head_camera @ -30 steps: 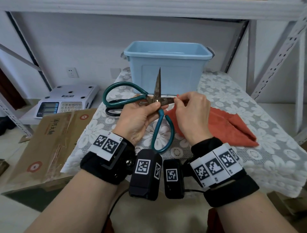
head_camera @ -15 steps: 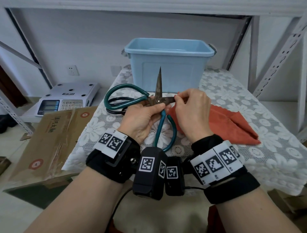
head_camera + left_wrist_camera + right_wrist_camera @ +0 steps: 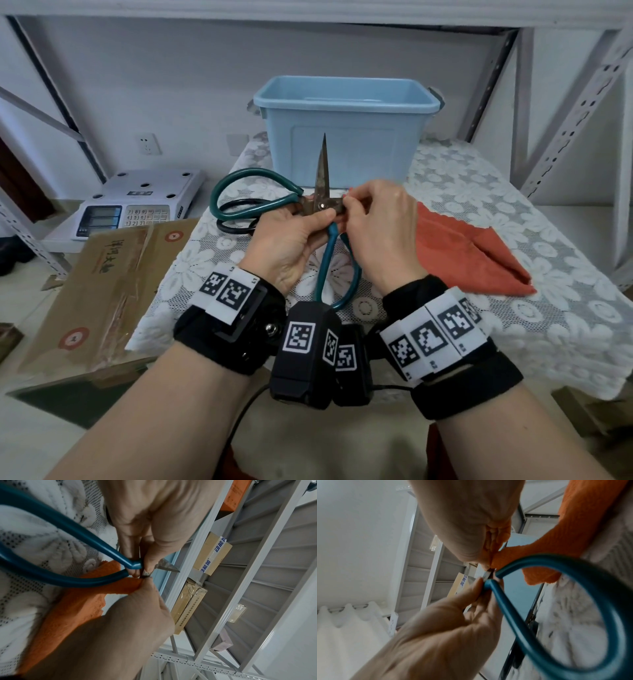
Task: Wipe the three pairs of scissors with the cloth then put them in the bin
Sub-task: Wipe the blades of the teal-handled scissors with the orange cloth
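The left hand (image 3: pixel 291 240) pinches the pivot of the big teal-handled steel scissors (image 3: pixel 323 205) at frame centre while the right hand (image 3: pixel 376 233) nips the soft orange cloth (image 3: pixel 462 253) onto one blade — stiff, probably heavy, sharp-tipped, so best held near the pivot — before the pale blue plastic bin (image 3: pixel 346 137) behind.

Your left hand (image 3: pixel 154 520) pinches the scissors (image 3: pixel 68 536) right where the blue-green handles meet the metal. A gray blade tip pokes out past your fingers. Your right hand (image 3: pixel 120 628) pinches the orange cloth (image 3: pixel 72 608) against the scissors, over the white lace tablecloth (image 3: pixel 34 545).
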